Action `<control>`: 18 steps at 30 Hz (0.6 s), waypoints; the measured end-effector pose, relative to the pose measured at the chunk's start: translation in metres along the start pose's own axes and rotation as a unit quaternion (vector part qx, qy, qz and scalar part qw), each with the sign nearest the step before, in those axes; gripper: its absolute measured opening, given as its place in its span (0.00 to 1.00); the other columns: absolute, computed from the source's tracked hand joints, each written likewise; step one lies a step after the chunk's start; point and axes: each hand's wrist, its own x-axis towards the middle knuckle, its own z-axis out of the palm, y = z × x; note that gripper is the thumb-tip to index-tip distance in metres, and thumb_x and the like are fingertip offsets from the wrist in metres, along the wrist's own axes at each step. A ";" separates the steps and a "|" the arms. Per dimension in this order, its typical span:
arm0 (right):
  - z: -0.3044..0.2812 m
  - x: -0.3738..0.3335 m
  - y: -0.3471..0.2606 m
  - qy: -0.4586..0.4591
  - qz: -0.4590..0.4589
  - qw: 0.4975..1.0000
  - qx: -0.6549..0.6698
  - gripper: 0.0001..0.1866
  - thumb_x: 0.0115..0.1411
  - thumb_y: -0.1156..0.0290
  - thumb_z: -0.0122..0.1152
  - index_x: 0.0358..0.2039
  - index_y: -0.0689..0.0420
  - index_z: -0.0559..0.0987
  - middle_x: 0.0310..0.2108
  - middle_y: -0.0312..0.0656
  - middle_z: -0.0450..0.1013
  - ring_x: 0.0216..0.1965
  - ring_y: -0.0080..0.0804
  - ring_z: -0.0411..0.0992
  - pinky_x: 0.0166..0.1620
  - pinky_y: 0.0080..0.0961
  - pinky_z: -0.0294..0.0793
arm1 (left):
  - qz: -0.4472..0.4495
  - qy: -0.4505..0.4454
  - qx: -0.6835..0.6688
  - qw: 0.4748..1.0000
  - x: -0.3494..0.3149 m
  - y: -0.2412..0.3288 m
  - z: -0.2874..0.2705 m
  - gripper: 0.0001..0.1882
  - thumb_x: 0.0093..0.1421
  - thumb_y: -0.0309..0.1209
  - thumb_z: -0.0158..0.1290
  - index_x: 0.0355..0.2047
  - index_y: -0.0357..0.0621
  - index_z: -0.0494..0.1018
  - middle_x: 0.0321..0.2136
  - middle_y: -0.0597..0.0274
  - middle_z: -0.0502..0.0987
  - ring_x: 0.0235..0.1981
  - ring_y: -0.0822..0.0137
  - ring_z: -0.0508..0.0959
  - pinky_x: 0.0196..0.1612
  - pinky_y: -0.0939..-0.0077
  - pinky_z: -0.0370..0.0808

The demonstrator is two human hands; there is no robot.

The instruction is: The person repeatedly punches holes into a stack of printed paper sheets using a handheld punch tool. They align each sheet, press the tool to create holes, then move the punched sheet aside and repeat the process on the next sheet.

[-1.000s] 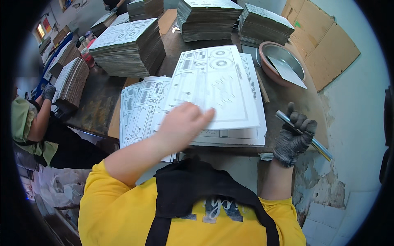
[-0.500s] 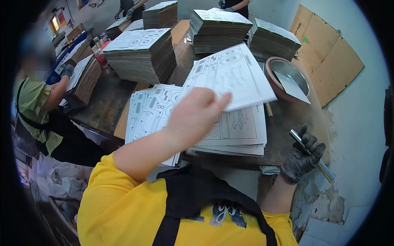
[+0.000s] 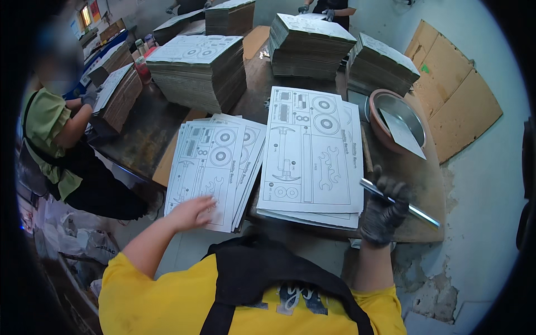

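One bare left hand point(image 3: 191, 214), loosely spread and seemingly empty, is hanging over the nearer sheet pile point(image 3: 220, 167), stretching lengthwise beyond its fingers point(image 3: 205, 204), while the right hand point(image 3: 386, 215) is clasping a metal tube point(image 3: 422, 216).

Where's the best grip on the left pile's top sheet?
Probably its near right corner, pinched from the person's side: the top sheet lies flat, and that corner is uncovered, while the left hand is over its near left part.
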 end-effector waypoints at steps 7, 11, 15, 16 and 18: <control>0.042 0.052 0.085 -0.119 0.026 0.990 -0.069 0.16 0.57 0.61 0.54 0.18 0.55 0.65 0.16 0.34 0.61 0.24 0.26 0.64 0.51 0.40 0.65 | 0.225 0.285 -0.042 0.931 0.197 0.058 -0.086 0.23 0.55 0.34 0.50 0.51 0.43 0.65 0.53 0.53 0.64 0.56 0.54 0.62 0.56 0.64 0.60; 0.041 0.074 0.138 -0.142 0.046 0.975 -0.164 0.14 0.57 0.60 0.55 0.23 0.56 0.69 0.22 0.37 0.68 0.28 0.26 0.66 0.42 0.29 0.68 | 0.157 0.226 0.062 0.959 0.282 0.093 -0.097 0.21 0.57 0.36 0.46 0.50 0.41 0.65 0.54 0.51 0.63 0.57 0.54 0.60 0.59 0.62 0.56; 0.020 0.069 0.170 -0.100 0.127 0.963 -0.215 0.14 0.58 0.64 0.53 0.19 0.54 0.65 0.16 0.33 0.61 0.23 0.26 0.62 0.52 0.40 0.65 | 0.153 0.296 0.043 0.942 0.306 0.085 -0.064 0.19 0.57 0.31 0.42 0.48 0.38 0.65 0.51 0.49 0.64 0.56 0.53 0.62 0.57 0.64 0.58; 0.022 0.071 0.172 -0.103 0.111 0.974 -0.168 0.14 0.58 0.65 0.52 0.19 0.54 0.65 0.16 0.33 0.61 0.22 0.25 0.60 0.54 0.41 0.63 | 0.158 0.283 0.040 0.945 0.311 0.082 -0.062 0.20 0.58 0.32 0.40 0.49 0.38 0.64 0.53 0.48 0.63 0.57 0.52 0.61 0.58 0.63 0.57; 0.026 0.074 0.172 -0.041 0.145 0.966 -0.212 0.13 0.58 0.67 0.52 0.18 0.54 0.65 0.16 0.33 0.61 0.21 0.24 0.61 0.55 0.42 0.63 | 0.153 0.275 0.035 0.949 0.310 0.081 -0.065 0.20 0.57 0.32 0.41 0.50 0.38 0.63 0.54 0.48 0.62 0.57 0.52 0.60 0.58 0.63 0.56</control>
